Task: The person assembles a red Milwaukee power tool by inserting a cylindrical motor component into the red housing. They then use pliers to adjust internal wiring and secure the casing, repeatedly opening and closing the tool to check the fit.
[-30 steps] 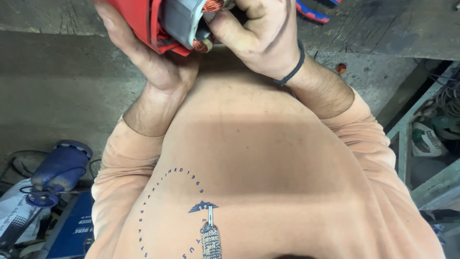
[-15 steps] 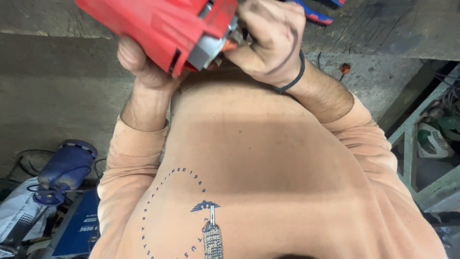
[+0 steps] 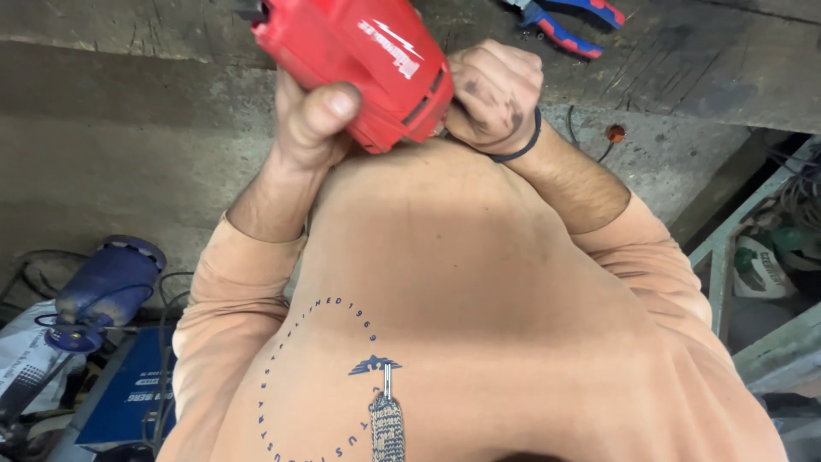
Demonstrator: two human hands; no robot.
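Observation:
A red power-tool housing is held close to my chest, above the front edge of a grey workbench. My left hand grips it from below, thumb pressed on its red side. My right hand is closed at the housing's right end, fingers curled against its opening; what they pinch is hidden. A dark band sits on my right wrist.
Blue-and-red pliers lie on the bench at the top right. A small orange piece sits on the bench by a thin wire. On the floor at left stand a blue cylinder and a blue box. A metal frame is at the right.
The red housing has been turned over and shifted right: its open end with metal parts no longer shows, and its closed red side now faces up. Both hands stayed on it.

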